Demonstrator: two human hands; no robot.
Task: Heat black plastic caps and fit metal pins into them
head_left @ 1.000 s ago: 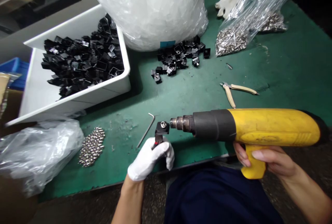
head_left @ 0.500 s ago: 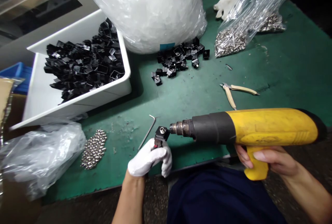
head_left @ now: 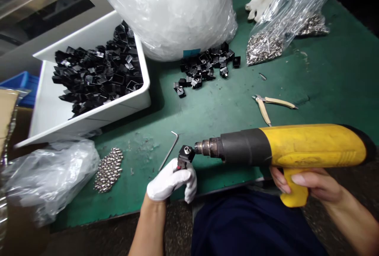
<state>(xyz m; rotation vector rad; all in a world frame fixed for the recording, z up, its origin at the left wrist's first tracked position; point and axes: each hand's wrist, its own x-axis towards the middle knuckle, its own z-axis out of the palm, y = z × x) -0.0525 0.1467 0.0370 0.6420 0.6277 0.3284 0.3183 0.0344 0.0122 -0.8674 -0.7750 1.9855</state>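
Observation:
My left hand [head_left: 174, 181], in a white glove, is closed around a small black plastic part [head_left: 186, 153]. A round metal insert shows on the part's upper face, and a bit of red shows beside my fingers. My bare right hand [head_left: 314, 185] grips the yellow handle of a heat gun [head_left: 314, 145]. Its stepped metal nozzle points left, with the tip right beside the black part; whether they touch I cannot tell. Just behind my left hand a hex key [head_left: 168, 151] lies on the green table [head_left: 231, 106].
At the left, a white bin [head_left: 118, 108] holds many black parts. More black parts [head_left: 204, 66] lie by a large plastic bag [head_left: 171, 15]. Metal inserts [head_left: 109, 169] sit near a crumpled bag [head_left: 53, 177]. Cutters [head_left: 266, 104], bagged inserts [head_left: 265, 46] and a glove [head_left: 260, 3] lie right.
Both hands, the black part and the heat gun hold nearly the same pose. The whole view has shifted very slightly.

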